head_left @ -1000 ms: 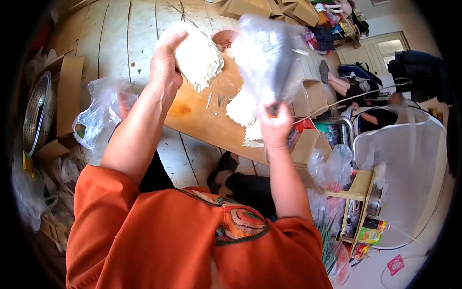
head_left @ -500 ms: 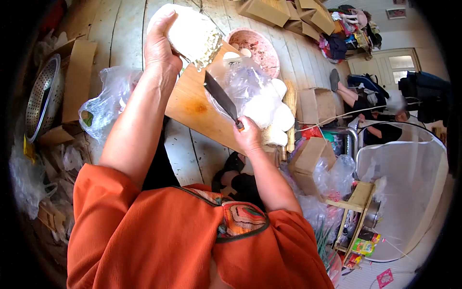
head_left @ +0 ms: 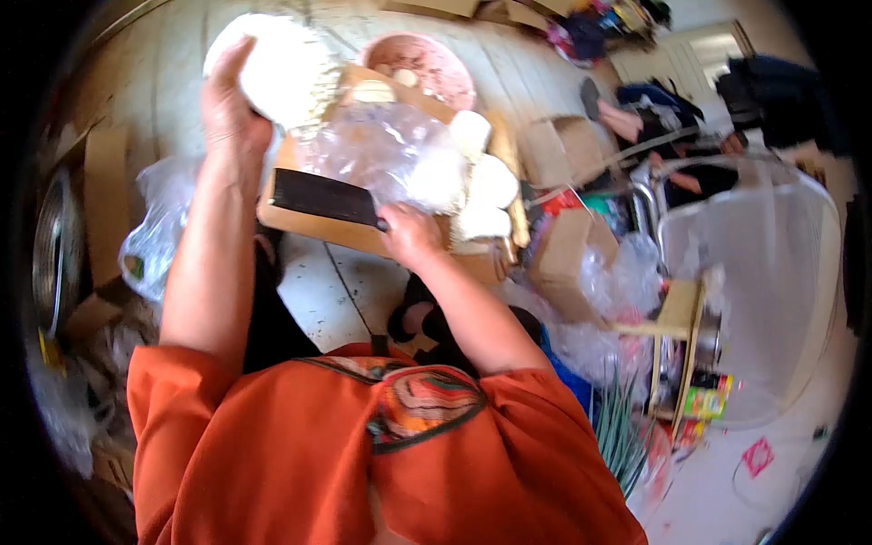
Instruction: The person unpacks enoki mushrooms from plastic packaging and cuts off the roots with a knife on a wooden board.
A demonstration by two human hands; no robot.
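My left hand (head_left: pixel 232 118) is closed around a large white bunch of what looks like enoki mushrooms (head_left: pixel 283 74), held up at the board's far left corner. A dark-bladed cleaver (head_left: pixel 322 197) is gripped by the handle in my right hand (head_left: pixel 412 236), its blade lying flat-side up over the near edge of the wooden cutting board (head_left: pixel 341 235). On the board rests a clear plastic bag (head_left: pixel 377 145). Several thick white pieces (head_left: pixel 491 182), whose kind I cannot make out, sit at its right end. The brightness washes out detail on the bunch.
Behind the board stands a pink basin (head_left: pixel 450 77) with reddish residue and pale pieces. A plastic bag (head_left: pixel 163 227) and metal colander (head_left: pixel 56 245) are at left. Cardboard boxes (head_left: pixel 568 154), a wooden stool (head_left: pixel 679 318) and green onions (head_left: pixel 622 427) lie right. Another person's leg (head_left: pixel 620 123) shows beyond.
The cleaver has swung from a steep slant to nearly level and moved left and nearer to me with my right hand. The bunch stays in my left hand. The whole view has shifted.
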